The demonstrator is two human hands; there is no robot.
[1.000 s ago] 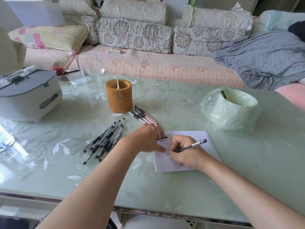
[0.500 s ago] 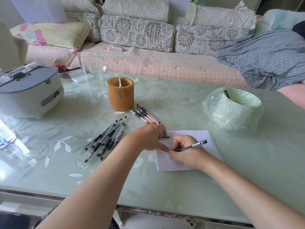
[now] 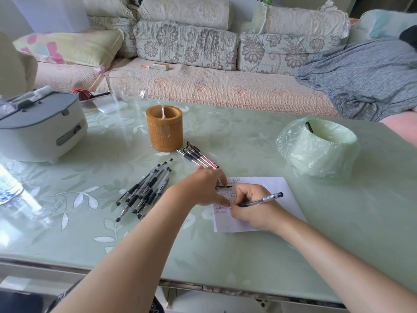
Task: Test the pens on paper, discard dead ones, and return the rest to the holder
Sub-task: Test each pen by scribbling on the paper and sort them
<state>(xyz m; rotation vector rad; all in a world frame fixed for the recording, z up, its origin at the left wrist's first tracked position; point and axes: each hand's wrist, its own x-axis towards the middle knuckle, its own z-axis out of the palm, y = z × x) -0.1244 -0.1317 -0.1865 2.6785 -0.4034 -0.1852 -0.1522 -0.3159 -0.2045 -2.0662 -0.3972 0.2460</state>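
My right hand (image 3: 252,205) grips a clear black pen (image 3: 262,199) with its tip on the white paper (image 3: 270,188), which carries rows of small written marks. My left hand (image 3: 203,186) rests on the paper's left edge and holds a black pen cap (image 3: 223,187) between its fingers. A pile of several black pens (image 3: 146,190) lies to the left of my left hand. A smaller group of pens (image 3: 196,155) lies beside the brown cylindrical holder (image 3: 164,132). A bin lined with a green bag (image 3: 318,147) stands at the right with one pen (image 3: 309,127) in it.
A white and grey appliance (image 3: 40,127) sits at the table's left. A clear glass jug (image 3: 124,91) stands behind the holder. A sofa with cushions and a grey blanket (image 3: 361,80) runs along the far side. The table's front edge (image 3: 203,288) is near me.
My right hand has shifted slightly down the paper while writing with the pen. My left hand stays on the paper's edge.
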